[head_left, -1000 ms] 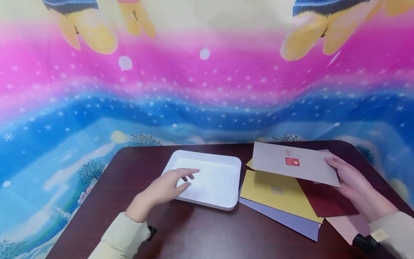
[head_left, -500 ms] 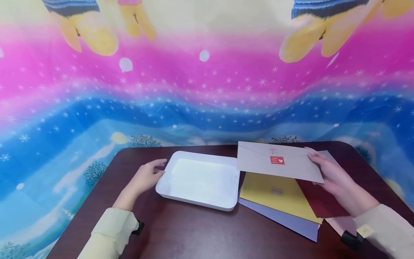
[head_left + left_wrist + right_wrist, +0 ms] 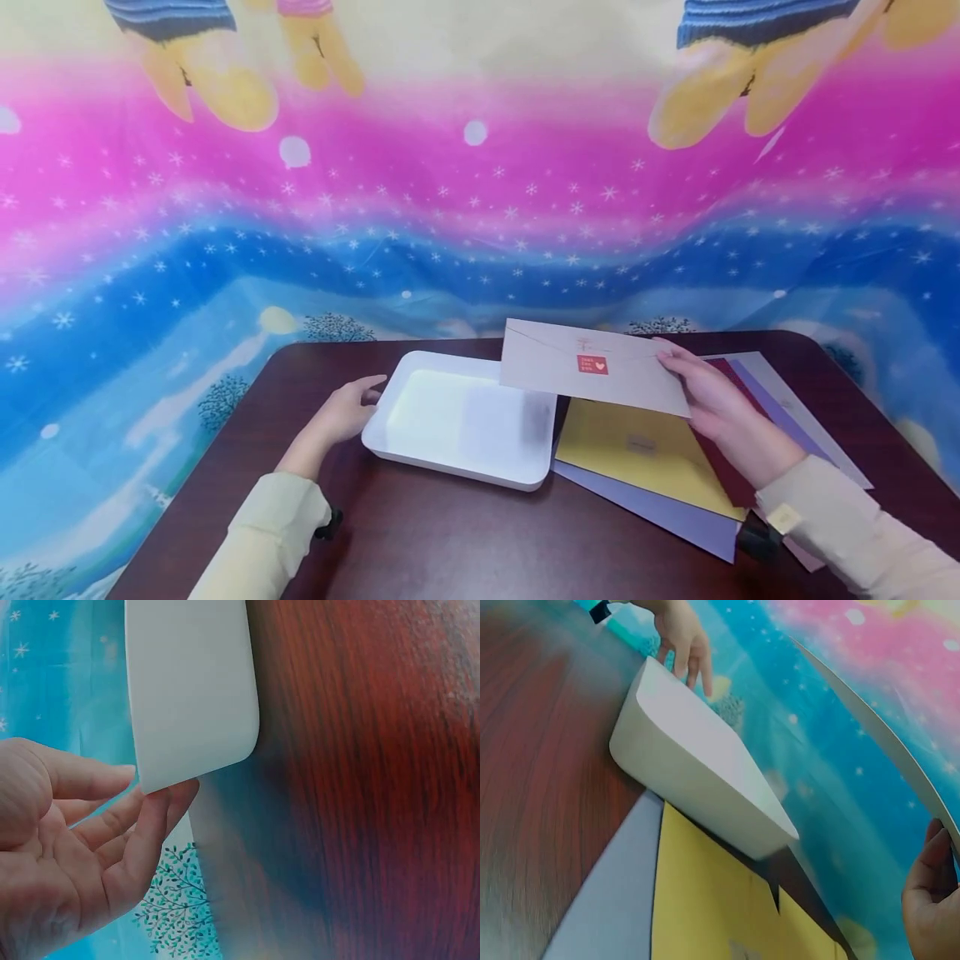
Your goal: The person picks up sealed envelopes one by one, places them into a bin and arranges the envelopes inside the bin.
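My right hand [image 3: 716,400] pinches the right end of a pale grey envelope [image 3: 555,371], thumb on top. The envelope carries a red "just for you" sticker with a heart. It is held above the table, its left part over the right side of a white tray [image 3: 457,425]. In the right wrist view the envelope [image 3: 885,739] appears nearly edge-on. My left hand [image 3: 341,417] is at the tray's left end. The left wrist view shows those fingers [image 3: 154,825] loosely bent against the tray's end wall [image 3: 191,690], thumb beside the rim.
Right of the tray lie a yellow envelope [image 3: 630,450], a lavender one [image 3: 675,512] under it, and a dark red one [image 3: 738,392]. Another pale envelope [image 3: 813,417] lies farther right. The dark wooden table [image 3: 450,542] meets a printed backdrop [image 3: 480,208] behind.
My right hand has carried the grey envelope leftward, from above the pile to over the tray's right side. My left hand has moved from above the tray to its left end.
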Demonstrator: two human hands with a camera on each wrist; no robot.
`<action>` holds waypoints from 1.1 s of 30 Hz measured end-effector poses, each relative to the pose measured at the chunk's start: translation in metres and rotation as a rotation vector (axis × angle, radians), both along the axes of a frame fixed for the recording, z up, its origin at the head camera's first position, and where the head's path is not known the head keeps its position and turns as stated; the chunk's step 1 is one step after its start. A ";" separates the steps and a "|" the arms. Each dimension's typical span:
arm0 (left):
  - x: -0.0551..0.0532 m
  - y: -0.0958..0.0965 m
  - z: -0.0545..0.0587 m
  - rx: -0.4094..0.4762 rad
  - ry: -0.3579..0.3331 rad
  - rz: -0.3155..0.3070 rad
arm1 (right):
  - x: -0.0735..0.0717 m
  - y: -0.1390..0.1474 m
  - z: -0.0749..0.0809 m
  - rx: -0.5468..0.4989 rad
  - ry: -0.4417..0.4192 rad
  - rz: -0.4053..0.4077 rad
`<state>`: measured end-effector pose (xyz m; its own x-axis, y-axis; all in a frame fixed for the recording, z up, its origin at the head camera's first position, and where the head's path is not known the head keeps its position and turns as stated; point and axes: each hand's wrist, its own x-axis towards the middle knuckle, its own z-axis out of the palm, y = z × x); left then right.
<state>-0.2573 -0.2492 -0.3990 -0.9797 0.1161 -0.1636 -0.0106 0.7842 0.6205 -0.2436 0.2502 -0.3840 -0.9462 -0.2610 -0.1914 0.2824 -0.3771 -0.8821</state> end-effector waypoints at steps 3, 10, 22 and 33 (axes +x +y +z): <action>0.000 0.001 -0.001 -0.012 0.006 -0.007 | -0.003 -0.013 -0.002 0.070 0.016 0.018; 0.000 0.002 -0.003 -0.010 -0.004 -0.007 | -0.011 -0.038 -0.004 0.115 0.049 0.040; -0.004 -0.003 -0.004 0.167 -0.061 0.012 | -0.025 -0.077 -0.004 0.026 0.034 0.055; -0.002 -0.004 -0.006 0.195 -0.077 0.017 | -0.026 -0.117 -0.015 0.014 0.006 0.068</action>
<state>-0.2597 -0.2529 -0.4050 -0.9673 0.1362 -0.2141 -0.0764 0.6482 0.7576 -0.2694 0.1331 -0.3985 -0.9273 -0.3222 -0.1903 0.3021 -0.3443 -0.8889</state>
